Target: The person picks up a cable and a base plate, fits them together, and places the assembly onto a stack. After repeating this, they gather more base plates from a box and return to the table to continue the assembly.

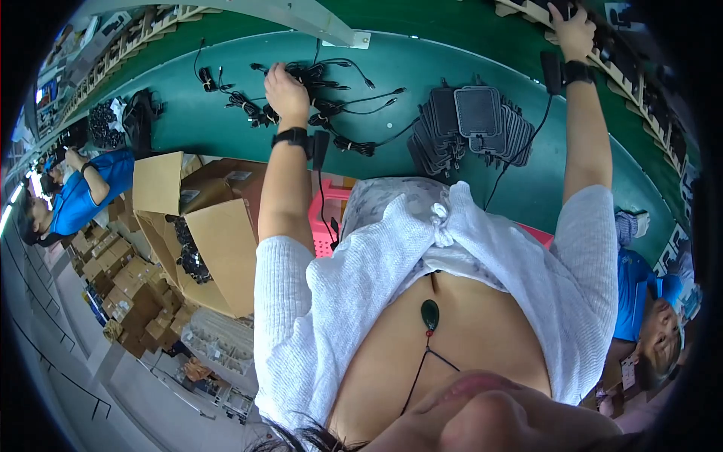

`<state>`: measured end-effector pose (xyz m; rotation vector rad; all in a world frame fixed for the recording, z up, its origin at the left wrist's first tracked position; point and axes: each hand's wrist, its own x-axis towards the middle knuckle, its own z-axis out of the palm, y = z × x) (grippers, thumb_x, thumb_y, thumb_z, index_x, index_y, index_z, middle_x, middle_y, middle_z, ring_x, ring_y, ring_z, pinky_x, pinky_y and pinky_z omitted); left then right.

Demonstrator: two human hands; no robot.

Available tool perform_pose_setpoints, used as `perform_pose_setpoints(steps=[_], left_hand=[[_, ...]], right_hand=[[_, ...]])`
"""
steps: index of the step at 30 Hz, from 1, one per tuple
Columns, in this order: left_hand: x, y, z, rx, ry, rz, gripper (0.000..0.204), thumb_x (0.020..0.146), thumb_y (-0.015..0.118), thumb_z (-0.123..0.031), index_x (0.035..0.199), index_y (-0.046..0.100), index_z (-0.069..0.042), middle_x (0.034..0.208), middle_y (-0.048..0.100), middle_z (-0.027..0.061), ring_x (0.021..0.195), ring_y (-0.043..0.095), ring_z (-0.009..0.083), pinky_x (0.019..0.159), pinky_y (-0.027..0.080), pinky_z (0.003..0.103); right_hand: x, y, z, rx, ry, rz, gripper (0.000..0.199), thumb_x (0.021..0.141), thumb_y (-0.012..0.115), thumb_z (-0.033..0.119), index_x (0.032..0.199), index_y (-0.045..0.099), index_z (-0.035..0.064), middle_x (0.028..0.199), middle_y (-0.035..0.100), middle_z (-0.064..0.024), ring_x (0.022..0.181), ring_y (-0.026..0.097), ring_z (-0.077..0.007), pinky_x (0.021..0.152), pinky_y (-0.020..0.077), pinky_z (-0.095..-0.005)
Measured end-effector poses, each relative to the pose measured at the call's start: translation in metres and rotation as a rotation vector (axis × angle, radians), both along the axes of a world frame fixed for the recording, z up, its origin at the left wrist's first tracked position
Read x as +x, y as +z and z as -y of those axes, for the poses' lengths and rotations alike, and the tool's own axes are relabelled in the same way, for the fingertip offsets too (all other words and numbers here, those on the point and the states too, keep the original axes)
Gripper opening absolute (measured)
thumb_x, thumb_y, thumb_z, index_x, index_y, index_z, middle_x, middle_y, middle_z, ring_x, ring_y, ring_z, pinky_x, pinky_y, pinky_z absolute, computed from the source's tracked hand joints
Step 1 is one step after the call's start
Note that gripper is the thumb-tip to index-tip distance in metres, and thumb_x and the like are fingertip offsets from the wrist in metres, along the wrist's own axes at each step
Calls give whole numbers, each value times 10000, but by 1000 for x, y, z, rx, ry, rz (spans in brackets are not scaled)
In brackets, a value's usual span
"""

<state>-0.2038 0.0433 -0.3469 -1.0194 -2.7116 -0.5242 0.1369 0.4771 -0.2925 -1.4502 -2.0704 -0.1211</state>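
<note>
My left hand (286,92) bends its fingers over a pile of coiled black cables (320,75) on the green table, and appears closed on one of them. At the far right, my right hand (575,34) reaches into a row of cardboard trays (629,83) with dark things in them. Its thumb and fingers are around something dark, too hidden to name. Between my arms lie two overlapping rows of flat black rectangular devices (479,113). Each wrist wears a black band with a small box and a cord.
A grey metal bracket (331,26) juts over the table's far edge. Left of my body, an open carton (226,248) holds black items, beside a pink basket (331,207). Black bundles (113,124) lie at the table's left end. People in blue shirts (105,184) are at both sides.
</note>
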Motion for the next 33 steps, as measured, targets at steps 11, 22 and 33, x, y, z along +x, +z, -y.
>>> perform_pose_setpoints(steps=[11,22,33], left_hand=[[-39,5,1,-614,-115,119,342,791,629,-259,1076,565,-81,1110,538,123,1081,448,329,914,373,441],[88,152,-18,20,-817,75,317,707,680,-115,976,533,-36,914,561,114,854,545,281,769,428,389],[168,94,-31,358,-566,1230,429,858,638,-200,1188,447,-2,1040,598,119,1025,563,189,891,433,319]], right_hand=[[-32,34,207,-506,623,-282,213,876,587,175,1067,590,82,927,558,-70,831,553,-166,676,455,-287],[-123,88,289,-438,1281,-38,403,836,590,231,1189,523,47,1062,593,-137,977,563,-312,856,439,-400],[-97,72,265,-1750,575,-1439,256,985,385,243,1053,484,17,848,577,-58,776,581,-157,632,469,-243]])
